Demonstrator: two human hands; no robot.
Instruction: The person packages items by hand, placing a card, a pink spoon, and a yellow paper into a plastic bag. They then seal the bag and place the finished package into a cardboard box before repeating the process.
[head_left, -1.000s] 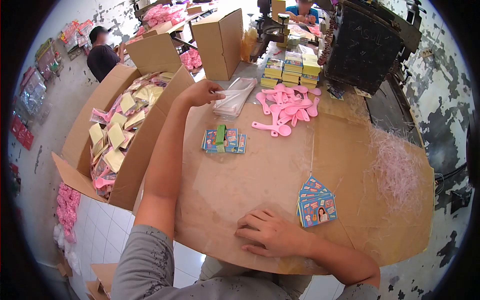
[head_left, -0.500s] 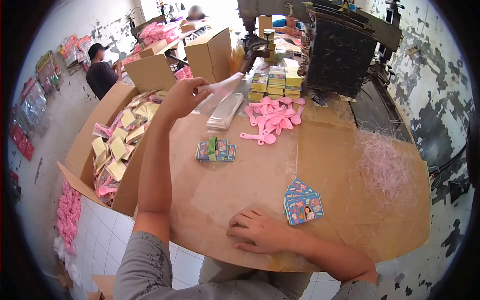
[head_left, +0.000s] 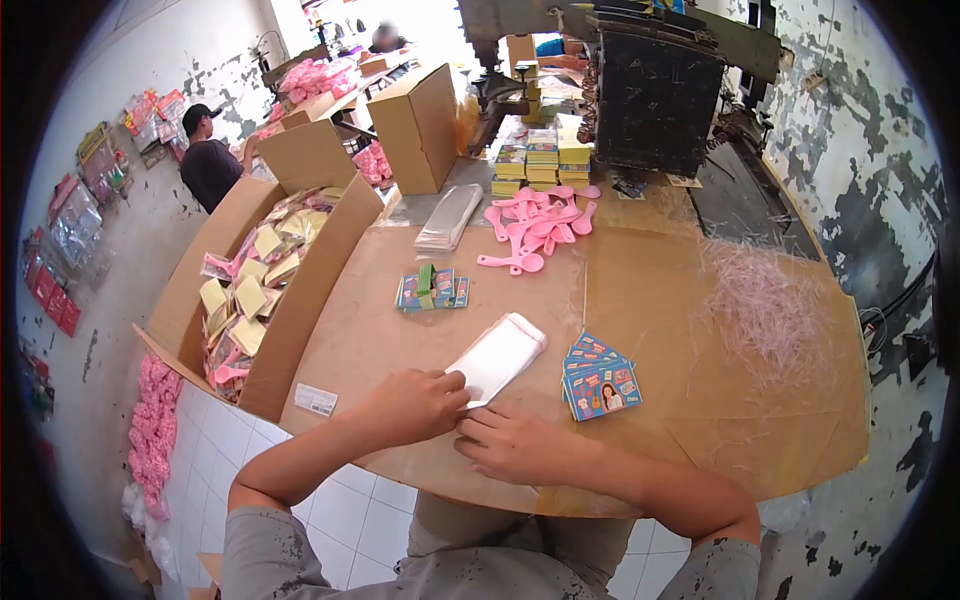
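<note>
The clear plastic sleeve (head_left: 502,352) is pinched at its near end by the left hand (head_left: 425,402), extending forward; whether the right hand (head_left: 520,445) grips cannot be told.

On the far black box (head_left: 655,110), pale handwritten letters start with "AS"; the rest is too faint. The fanned cards (head_left: 600,388) at right and the banded cards (head_left: 450,291) at left bear print too small to read, as does the white label (head_left: 316,399) on the table's (head_left: 390,330) near left edge.
</note>
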